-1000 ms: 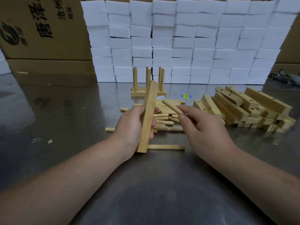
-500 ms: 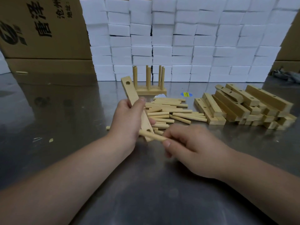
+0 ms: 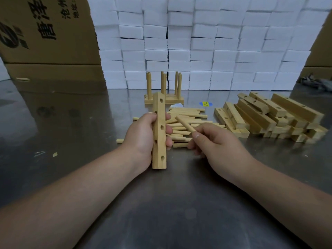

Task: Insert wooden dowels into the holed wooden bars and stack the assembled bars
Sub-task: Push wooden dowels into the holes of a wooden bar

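Swinging up from its slant of half a second ago, the holed bar (image 3: 158, 133) now stands nearly straight in our head view, holes turned toward us. Our left hand (image 3: 142, 139) wraps it at mid-length, thumb side behind, fingertips curling over the right edge, lower end just above the counter (image 3: 179, 203). And the right hand (image 3: 217, 144) has come off the bar's bottom end: it pinches a single dowel (image 3: 186, 124) by its near end, tip aimed up and left at the bar, close but not touching. No dowel sits in this bar yet, so by our reading we are lining up for the first insertion, with a middle hole the likely target.

Behind the hands lies the loose dowel pile (image 3: 186, 112), and to the right the heap of empty bars (image 3: 269, 115), still plenty to do. Further back stands the assembled piece (image 3: 177, 101), dowels upright, in front of the white foam blocks (image 3: 197, 42). That is where this bar should end up stacked.
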